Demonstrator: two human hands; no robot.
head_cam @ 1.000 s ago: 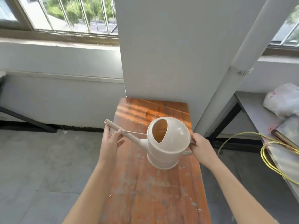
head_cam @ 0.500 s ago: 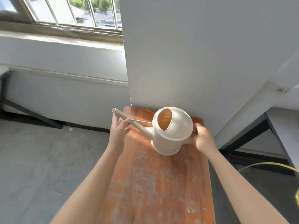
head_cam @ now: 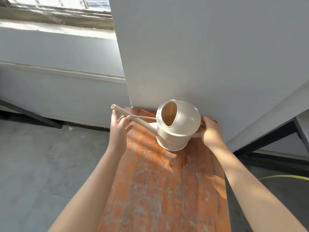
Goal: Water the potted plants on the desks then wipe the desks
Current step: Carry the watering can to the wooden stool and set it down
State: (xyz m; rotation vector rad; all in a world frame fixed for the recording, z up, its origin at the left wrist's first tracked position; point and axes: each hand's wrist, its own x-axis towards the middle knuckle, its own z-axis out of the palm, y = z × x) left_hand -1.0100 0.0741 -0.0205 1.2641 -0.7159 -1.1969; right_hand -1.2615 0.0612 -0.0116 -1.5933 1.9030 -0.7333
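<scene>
The watering can [head_cam: 178,126] has been moved to the far end of the counter [head_cam: 167,190], at frame centre, and seems set down; its spout is pinched by the left hand [head_cam: 119,129]; its handle is gripped by the right hand [head_cam: 211,131]; wiping probably follows.

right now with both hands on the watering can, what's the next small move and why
Probably lift the watering can off the orange board: the right hand grips its handle, the left hand holds the spout, and its base seems to rest on the board. No potted plant is in view, so it likely has to be carried elsewhere.
</scene>
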